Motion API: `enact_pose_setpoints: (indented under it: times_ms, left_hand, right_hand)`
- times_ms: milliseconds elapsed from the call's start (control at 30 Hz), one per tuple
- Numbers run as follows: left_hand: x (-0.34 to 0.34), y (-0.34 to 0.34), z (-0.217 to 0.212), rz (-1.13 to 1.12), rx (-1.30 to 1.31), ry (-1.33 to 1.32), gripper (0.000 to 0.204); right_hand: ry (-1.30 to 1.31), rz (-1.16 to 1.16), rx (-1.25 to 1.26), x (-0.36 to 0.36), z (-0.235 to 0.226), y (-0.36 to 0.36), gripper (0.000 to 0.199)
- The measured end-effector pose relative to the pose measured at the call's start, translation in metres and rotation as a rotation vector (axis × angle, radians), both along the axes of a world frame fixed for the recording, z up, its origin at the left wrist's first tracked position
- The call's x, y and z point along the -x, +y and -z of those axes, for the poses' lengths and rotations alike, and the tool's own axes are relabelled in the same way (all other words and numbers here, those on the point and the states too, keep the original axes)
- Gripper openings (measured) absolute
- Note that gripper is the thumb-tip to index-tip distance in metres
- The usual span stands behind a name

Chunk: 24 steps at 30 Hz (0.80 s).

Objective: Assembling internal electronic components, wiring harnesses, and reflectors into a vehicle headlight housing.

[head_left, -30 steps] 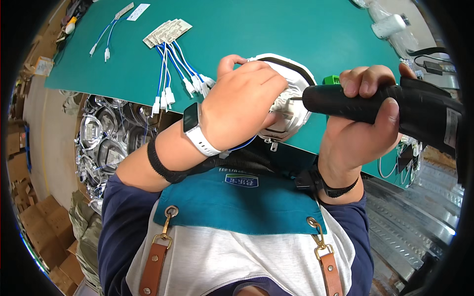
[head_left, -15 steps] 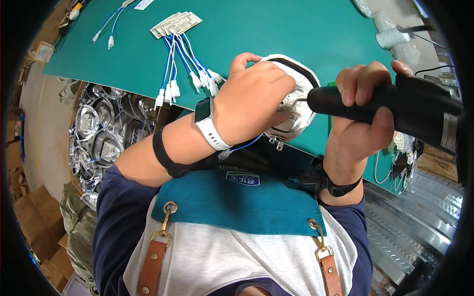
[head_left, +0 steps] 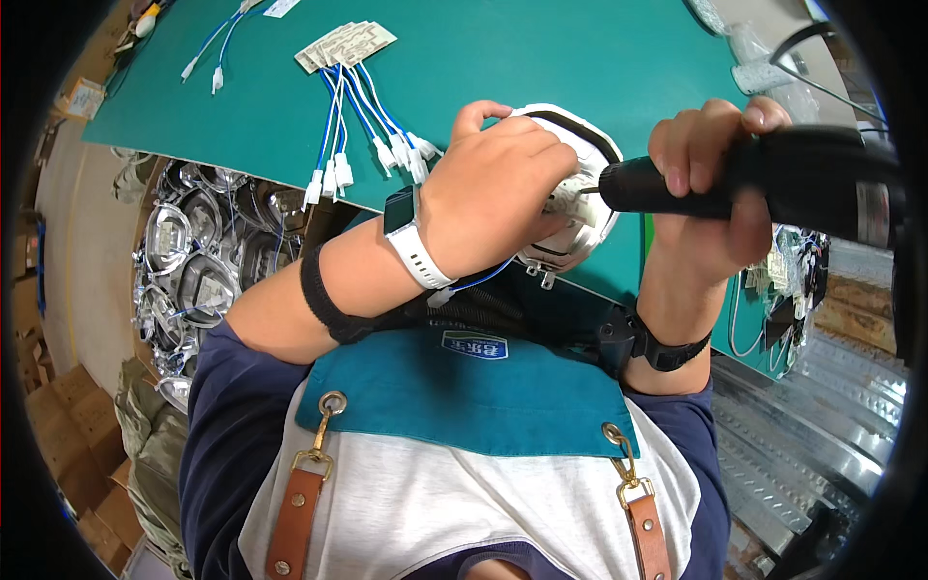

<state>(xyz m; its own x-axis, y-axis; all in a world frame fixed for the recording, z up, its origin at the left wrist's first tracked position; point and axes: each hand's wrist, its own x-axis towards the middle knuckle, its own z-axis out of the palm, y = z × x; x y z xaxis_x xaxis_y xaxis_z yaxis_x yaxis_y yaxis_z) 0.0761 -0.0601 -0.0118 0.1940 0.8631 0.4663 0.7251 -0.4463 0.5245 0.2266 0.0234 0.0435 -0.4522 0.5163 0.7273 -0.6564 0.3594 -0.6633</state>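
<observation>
My left hand [head_left: 503,184] curls over a white appliance housing [head_left: 583,238] at the table's near edge and grips it; some of its fingertips are hidden inside. A dark band runs inside the rim, and metal prongs stick out at the near side. Below my left hand a blue wire [head_left: 488,277] hangs from the housing. My right hand [head_left: 710,184] is wrapped round a black electric screwdriver [head_left: 822,179], held nearly level. The tool's thin bit points left into the housing, close to my left fingers; its exact contact point is hidden.
Several flat boards [head_left: 346,46] with blue and white leads and white connectors [head_left: 338,176] lie stacked on the green table [head_left: 483,58]. Shiny metal shells [head_left: 201,290] fill a container on the left. Clear plastic wrap [head_left: 764,68] sits far right, with wired parts [head_left: 788,290] nearer.
The rear of the screwdriver has swung away from me and the tool sits more level, with my right hand shifting along. My left hand and the housing have barely moved.
</observation>
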Motion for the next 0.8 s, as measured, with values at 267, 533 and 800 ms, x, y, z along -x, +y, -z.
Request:
enact_pose_setpoints:
  times_ms: [267, 533, 800]
  left_hand:
    - [0.000, 0.002, -0.002, 0.026, 0.039, 0.026, 0.035]
    - [0.001, 0.004, -0.004, 0.033, 0.055, 0.061, 0.036]
    - [0.001, 0.007, -0.003, 0.037, 0.060, 0.066, 0.037]
  right_hand:
    - [0.134, 0.069, 0.182, -0.027, -0.029, -0.017, 0.046]
    - [0.157, 0.818, 0.133, -0.110, -0.009, -0.012, 0.048]
    - [0.102, 0.917, 0.211, -0.109, 0.018, 0.010, 0.043]
